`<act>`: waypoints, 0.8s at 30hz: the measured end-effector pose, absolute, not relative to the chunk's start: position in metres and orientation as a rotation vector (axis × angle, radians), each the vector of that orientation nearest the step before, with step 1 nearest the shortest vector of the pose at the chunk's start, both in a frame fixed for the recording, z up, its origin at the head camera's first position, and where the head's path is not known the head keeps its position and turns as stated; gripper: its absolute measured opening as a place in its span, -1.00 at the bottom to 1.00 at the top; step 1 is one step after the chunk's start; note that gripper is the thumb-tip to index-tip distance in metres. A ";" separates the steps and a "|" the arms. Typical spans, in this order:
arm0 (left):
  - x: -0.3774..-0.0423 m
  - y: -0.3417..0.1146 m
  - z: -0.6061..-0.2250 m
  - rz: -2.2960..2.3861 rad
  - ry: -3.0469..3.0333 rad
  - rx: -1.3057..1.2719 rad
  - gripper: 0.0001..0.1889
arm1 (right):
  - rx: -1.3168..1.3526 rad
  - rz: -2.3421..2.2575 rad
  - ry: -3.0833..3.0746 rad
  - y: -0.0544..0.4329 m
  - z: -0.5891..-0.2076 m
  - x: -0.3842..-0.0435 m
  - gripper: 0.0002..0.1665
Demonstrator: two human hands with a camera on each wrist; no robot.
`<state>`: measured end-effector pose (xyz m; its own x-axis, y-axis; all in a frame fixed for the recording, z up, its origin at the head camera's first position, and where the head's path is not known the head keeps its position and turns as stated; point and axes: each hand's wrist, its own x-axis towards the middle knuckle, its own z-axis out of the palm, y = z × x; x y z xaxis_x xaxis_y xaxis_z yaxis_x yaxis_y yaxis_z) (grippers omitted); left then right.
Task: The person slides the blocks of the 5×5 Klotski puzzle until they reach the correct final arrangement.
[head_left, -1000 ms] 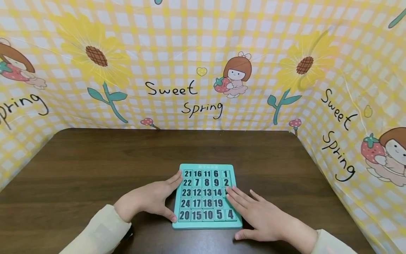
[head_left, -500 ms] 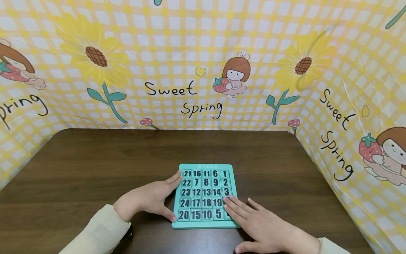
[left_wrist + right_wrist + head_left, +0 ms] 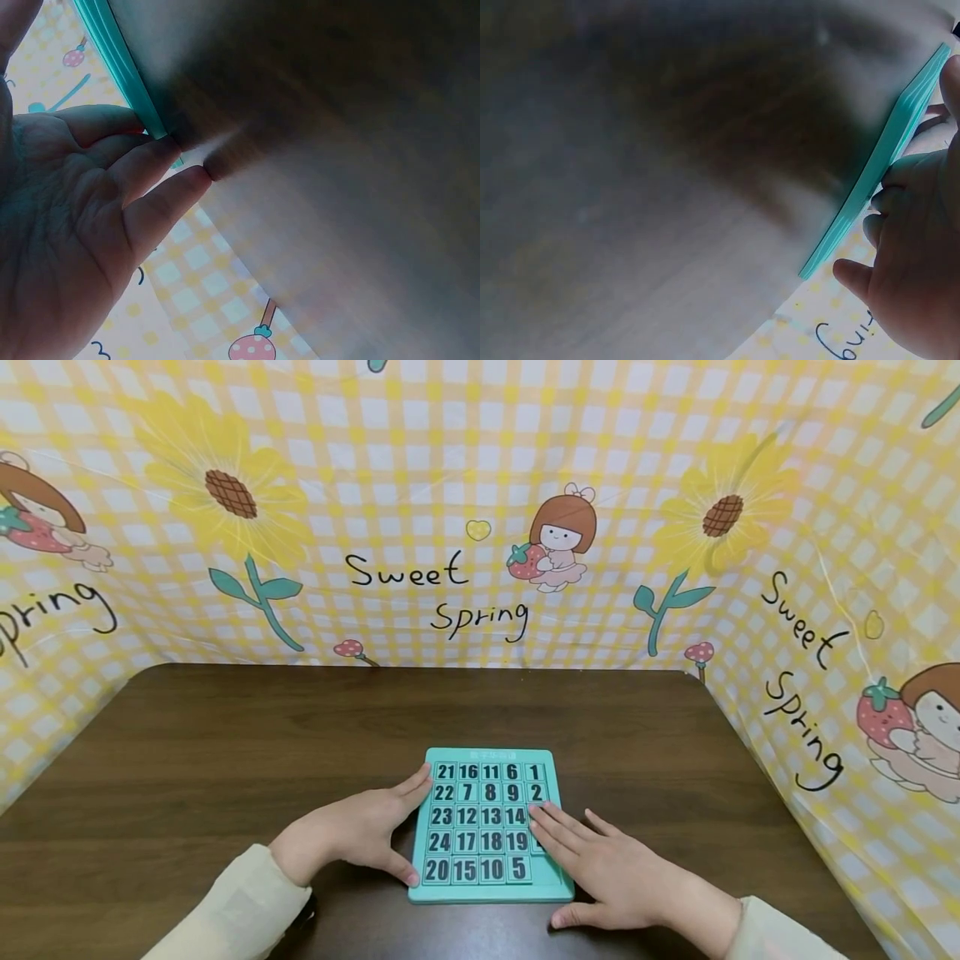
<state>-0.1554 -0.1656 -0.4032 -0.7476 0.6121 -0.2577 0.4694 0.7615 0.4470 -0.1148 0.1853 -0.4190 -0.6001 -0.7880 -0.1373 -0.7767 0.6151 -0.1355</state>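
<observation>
A turquoise number slide puzzle (image 3: pixel 491 893) lies flat on the table, its square tiles bearing black numbers. My left hand (image 3: pixel 367 825) rests against its left side, thumb at the near corner and fingertips farther up; in the left wrist view, fingertips touch the frame's edge (image 3: pixel 124 71). Over the right column, my right hand (image 3: pixel 611 864) lies with straight fingers touching the tiles, its thumb off the board. Those fingers hide the tile below the 2 and most of the one beside the 19. A bare slot (image 3: pixel 546 870) shows in the near right corner, right of the 5 tile (image 3: pixel 518 869).
The dark brown wooden table (image 3: pixel 337 718) extends around the puzzle. A yellow checked cloth (image 3: pixel 405 468) with flowers and lettering hangs along its back and both sides.
My right hand first slid toward me, uncovering the 3 and covering the 4, then moved back away. The 4 tile moved up one place, so the bare slot is now in the near right corner.
</observation>
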 end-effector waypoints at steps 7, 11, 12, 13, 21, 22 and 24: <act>-0.155 -0.166 -0.403 0.513 2.563 0.828 0.31 | -1.297 -0.112 2.626 0.183 -0.419 -0.117 0.13; -0.156 -0.167 -0.404 0.521 2.559 0.835 0.31 | -1.414 -0.074 2.630 0.179 -0.418 -0.109 0.13; -0.156 -0.167 -0.404 0.519 2.559 0.834 0.31 | -1.450 -0.057 2.634 0.178 -0.418 -0.107 0.13; -0.156 -0.167 -0.404 0.517 2.561 0.832 0.31 | -1.485 -0.041 2.635 0.176 -0.418 -0.104 0.13; -0.156 -0.165 -0.404 0.515 2.556 0.793 0.33 | -1.732 0.127 2.656 0.170 -0.422 -0.092 0.03; -0.156 -0.165 -0.403 0.514 2.555 0.790 0.33 | -1.742 0.130 2.660 0.170 -0.424 -0.092 0.02; -0.155 -0.165 -0.403 0.514 2.553 0.784 0.33 | -1.737 0.122 2.659 0.171 -0.425 -0.091 0.02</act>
